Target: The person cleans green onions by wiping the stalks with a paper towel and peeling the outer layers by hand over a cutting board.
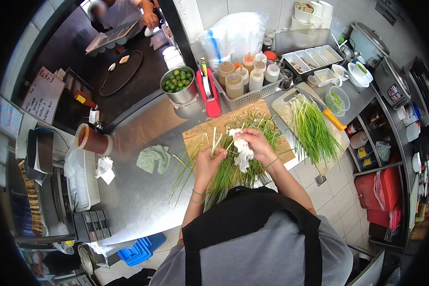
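My left hand is closed round a few thin chives, their pale ends pointing up. Close beside it, my right hand grips a crumpled white paper towel that hangs below the fingers. Under both hands, a loose heap of untrimmed chives with tangled roots lies on brown cardboard. To the right, a neater bunch of chives rests on a white cutting board, next to an orange-handled knife whose blade is mostly hidden.
Behind the cardboard stand a red tape dispenser, a pot of green limes and a basket of sauce bottles. A tub of chopped greens sits at right. A green cloth lies left. Another person's hand shows beyond the counter.
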### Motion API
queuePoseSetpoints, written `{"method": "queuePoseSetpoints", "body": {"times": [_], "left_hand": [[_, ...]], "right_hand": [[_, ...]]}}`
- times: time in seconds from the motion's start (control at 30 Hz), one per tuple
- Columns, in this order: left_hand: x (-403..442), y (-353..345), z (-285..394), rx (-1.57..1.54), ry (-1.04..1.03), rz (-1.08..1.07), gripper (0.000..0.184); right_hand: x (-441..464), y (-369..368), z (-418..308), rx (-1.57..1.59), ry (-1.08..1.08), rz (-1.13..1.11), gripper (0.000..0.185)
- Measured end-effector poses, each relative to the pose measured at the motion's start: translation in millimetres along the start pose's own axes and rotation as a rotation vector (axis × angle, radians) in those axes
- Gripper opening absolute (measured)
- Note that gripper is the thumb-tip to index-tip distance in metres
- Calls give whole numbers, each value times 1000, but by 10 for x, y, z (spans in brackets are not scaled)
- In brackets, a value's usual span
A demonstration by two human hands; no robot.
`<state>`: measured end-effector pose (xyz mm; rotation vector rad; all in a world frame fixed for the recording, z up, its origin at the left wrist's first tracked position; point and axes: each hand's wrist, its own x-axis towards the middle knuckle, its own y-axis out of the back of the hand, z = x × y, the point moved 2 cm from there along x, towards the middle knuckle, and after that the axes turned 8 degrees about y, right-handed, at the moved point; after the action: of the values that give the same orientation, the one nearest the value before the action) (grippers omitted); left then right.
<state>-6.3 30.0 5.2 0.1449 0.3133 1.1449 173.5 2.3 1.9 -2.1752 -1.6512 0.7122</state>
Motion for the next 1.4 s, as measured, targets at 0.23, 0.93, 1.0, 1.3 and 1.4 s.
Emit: {"method": "queuePoseSetpoints", "body": {"times": [0.23,0.93,1.0,1.3,1.4], "left_hand": [[-19,-75,86,-339,55,-140,10],[-16,-85,41,-272,124,-163,8],[-49,-61,23,-271,149,-172,8],[-90,70,20,-393,314,-147,10],[-26,44,122,-403,303,-134,11]], "right_hand": [[-60,-38,-240,-138,1,-79,6],[50,96,51,-38,-43,-58,16],[95,141,-24,-21,-7,2,16],[183,419,-286,8,-23,-24,15],[-5,201,-151,-33,-107,-99,17]]}}
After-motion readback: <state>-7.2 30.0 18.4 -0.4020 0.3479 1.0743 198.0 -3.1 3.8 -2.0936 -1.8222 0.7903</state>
